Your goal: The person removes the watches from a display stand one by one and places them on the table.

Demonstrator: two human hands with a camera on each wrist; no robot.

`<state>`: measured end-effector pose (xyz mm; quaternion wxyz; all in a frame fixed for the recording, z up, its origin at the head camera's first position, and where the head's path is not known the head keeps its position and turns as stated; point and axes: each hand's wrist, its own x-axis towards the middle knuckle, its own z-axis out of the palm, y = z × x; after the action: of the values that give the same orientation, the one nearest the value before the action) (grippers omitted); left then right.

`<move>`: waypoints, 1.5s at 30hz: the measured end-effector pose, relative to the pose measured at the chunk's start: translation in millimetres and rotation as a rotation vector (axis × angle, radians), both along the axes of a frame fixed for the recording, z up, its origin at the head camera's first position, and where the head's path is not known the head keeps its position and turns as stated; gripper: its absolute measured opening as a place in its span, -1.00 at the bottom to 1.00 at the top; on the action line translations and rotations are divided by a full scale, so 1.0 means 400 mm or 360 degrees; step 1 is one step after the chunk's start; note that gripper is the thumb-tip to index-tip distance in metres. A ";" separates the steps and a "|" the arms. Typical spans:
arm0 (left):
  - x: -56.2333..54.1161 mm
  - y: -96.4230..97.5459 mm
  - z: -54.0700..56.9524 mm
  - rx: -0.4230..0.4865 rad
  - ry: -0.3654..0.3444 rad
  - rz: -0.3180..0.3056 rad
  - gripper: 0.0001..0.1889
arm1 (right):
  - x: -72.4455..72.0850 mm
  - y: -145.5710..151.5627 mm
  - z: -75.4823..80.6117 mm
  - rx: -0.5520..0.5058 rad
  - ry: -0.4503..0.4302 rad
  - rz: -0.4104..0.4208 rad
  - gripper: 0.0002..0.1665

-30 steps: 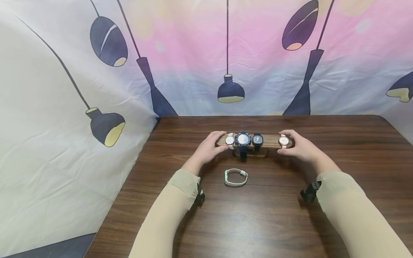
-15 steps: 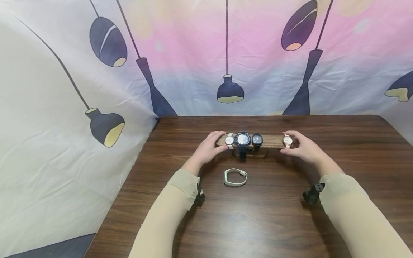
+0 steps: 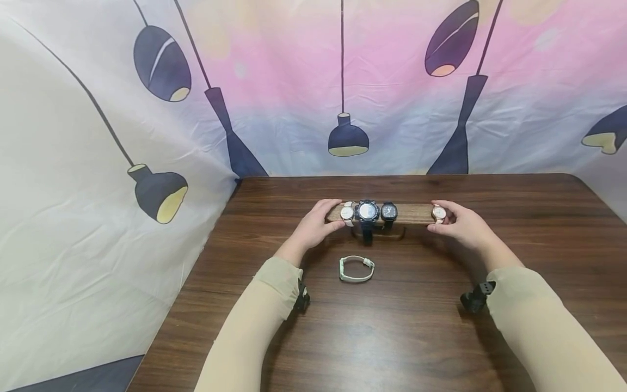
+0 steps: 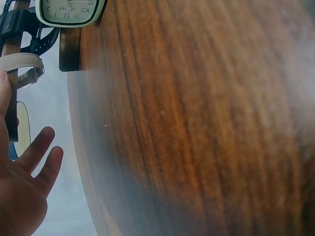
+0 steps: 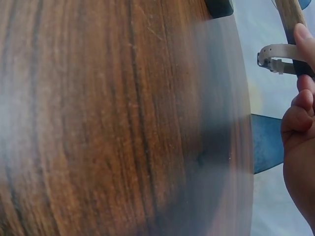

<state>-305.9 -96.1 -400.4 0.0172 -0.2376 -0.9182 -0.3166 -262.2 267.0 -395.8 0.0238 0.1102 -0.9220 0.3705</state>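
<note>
A wooden watch stand [image 3: 413, 214] carries several wristwatches on its bar. My left hand [image 3: 313, 220] grips the bar's left end, beside a white-strapped watch [image 3: 346, 213]; in the left wrist view two fingers [image 4: 47, 169] stick out free. My right hand [image 3: 462, 223] pinches a pale-strapped watch [image 3: 438, 214] round the bar's right end, thumb in front and fingers behind. In the right wrist view the watch's buckled strap [image 5: 280, 51] hangs under the bar, close to the thumb. A large black watch [image 3: 367, 211] and a square black watch [image 3: 389, 211] sit left of centre.
A mint-green watch [image 3: 356, 269] lies on its side on the wooden table [image 3: 372, 348], in front of the stand. Black wrist cameras [image 3: 474, 298] are strapped on below the sleeves. A printed cloth [image 3: 294, 81] hangs behind the table.
The right hand and the pale-strapped watch have slid right along the bar to its end. The left hand keeps its hold, and the mint-green watch lies as before.
</note>
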 end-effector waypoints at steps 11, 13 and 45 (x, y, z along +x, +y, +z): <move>-0.004 -0.001 -0.004 0.0014 0.0024 -0.0016 -0.38 | 0.010 -0.002 -0.008 0.0045 0.0081 -0.0074 -0.18; -0.005 -0.001 -0.005 0.0012 0.0028 -0.0015 -0.38 | 0.011 -0.001 -0.010 0.0047 0.0082 -0.0090 -0.18; 0.000 0.001 0.001 0.0014 0.0004 -0.0006 -0.36 | 0.069 0.007 -0.006 -0.0036 0.0089 -0.0167 -0.26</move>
<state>-306.0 -95.9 -399.8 0.0189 -0.2396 -0.9163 -0.3204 -234.5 269.6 -398.3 0.0702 0.0716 -0.9212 0.3759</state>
